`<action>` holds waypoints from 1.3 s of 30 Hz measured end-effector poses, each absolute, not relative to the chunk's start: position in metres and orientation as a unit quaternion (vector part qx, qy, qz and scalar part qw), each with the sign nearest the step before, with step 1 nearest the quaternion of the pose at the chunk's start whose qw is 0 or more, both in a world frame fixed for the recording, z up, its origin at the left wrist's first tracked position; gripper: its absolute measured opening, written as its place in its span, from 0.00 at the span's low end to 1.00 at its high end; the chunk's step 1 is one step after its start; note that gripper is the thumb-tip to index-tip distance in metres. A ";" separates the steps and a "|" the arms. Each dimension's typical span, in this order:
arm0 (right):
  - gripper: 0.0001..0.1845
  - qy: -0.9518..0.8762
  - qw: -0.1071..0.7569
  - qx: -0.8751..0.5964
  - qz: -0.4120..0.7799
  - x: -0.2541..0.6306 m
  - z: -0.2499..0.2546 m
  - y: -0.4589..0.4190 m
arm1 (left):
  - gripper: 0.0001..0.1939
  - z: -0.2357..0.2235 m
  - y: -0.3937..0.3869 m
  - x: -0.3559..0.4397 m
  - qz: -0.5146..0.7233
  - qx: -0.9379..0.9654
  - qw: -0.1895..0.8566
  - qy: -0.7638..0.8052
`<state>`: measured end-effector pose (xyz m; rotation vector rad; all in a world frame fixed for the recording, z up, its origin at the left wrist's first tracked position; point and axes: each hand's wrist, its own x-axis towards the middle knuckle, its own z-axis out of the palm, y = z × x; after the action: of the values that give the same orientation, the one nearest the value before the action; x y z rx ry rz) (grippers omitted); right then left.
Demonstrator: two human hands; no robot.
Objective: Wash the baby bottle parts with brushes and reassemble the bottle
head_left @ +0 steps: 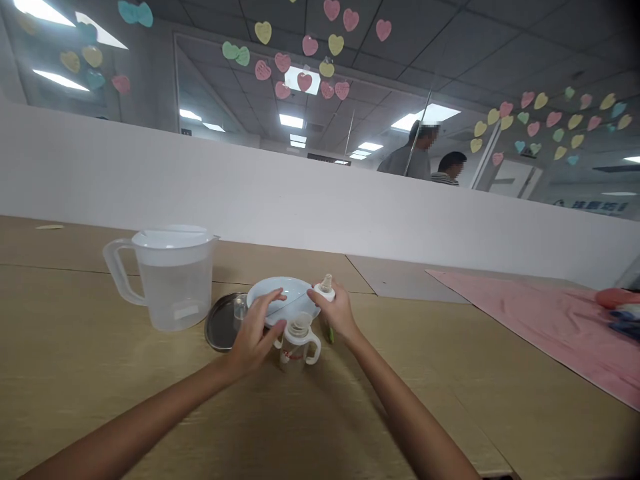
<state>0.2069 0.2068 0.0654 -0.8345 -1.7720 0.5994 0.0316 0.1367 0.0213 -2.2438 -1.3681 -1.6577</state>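
Note:
Between my fingers and thumb, my right hand [340, 312] grips a white bottle collar with a clear nipple [326, 287], raised above the rim of a white bowl. My left hand [257, 333], fingers apart, hovers just left of a two-handled baby bottle [296, 347] that stands upright without its top. Whether the left thumb touches the bottle I cannot tell. The white bowl [295, 288] sits behind the bottle, partly covered by both hands. A clear cap [240, 307] rests on a dark metal tray [217, 327], beside my left hand.
A large lidded plastic pitcher [175, 287] stands at the left. Something green [331, 335] lies under my right hand, mostly hidden. A pink cloth [530, 320] covers the right side of the table. Two people [417, 153] are visible beyond the glass over the white partition [300, 193].

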 end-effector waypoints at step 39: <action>0.11 -0.797 0.530 -0.211 0.198 0.204 0.029 0.168 | 0.28 0.000 0.123 0.051 -0.542 -0.701 -0.140 -0.442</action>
<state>0.2045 0.1684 0.0294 -0.5044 -1.9025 0.4738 0.0512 0.1235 0.0000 -2.4211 -1.5281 -1.8749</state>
